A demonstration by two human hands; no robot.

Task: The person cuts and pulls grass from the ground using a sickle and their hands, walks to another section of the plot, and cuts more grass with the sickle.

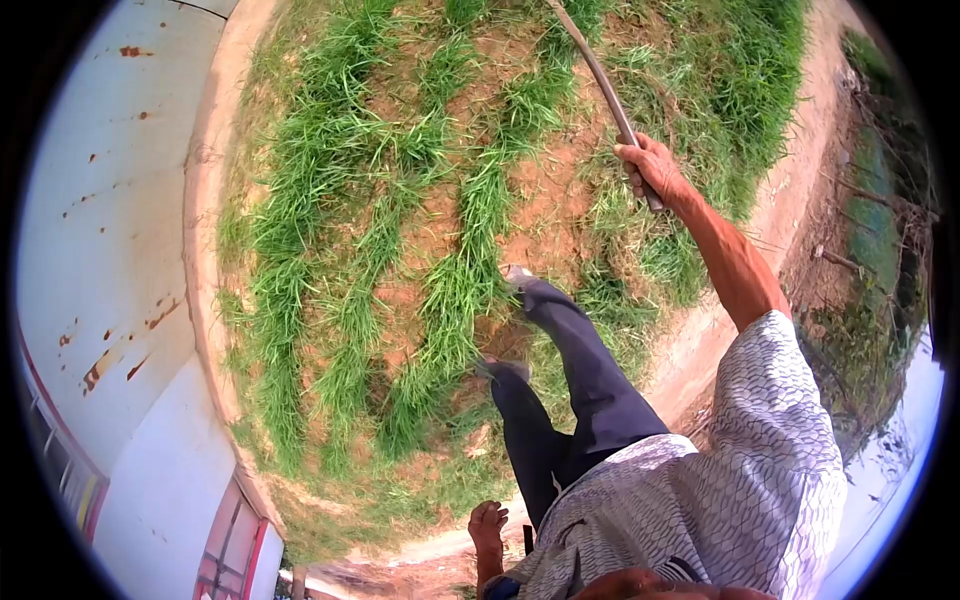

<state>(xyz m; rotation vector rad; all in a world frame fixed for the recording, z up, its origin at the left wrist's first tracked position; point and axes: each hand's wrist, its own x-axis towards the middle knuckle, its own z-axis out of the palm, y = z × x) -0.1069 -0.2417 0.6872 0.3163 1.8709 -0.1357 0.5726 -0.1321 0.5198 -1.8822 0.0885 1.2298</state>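
My right hand is closed around the lower end of a long, slightly curved wooden handle. The handle slants up and away to the left over the plants, and its far end lies outside the view. Hanging low by my left side, my left hand is loosely curled with nothing visible in it. Under and beyond the handle grow rows of green grass-like plants, with bare reddish soil between them. My feet, in dark trousers, stand among these rows.
A pale wall with rust-coloured stains runs along the left, edged by a concrete strip. A dirt path borders the plot on the right, with branches and brush beyond. A red-framed window shows at lower left.
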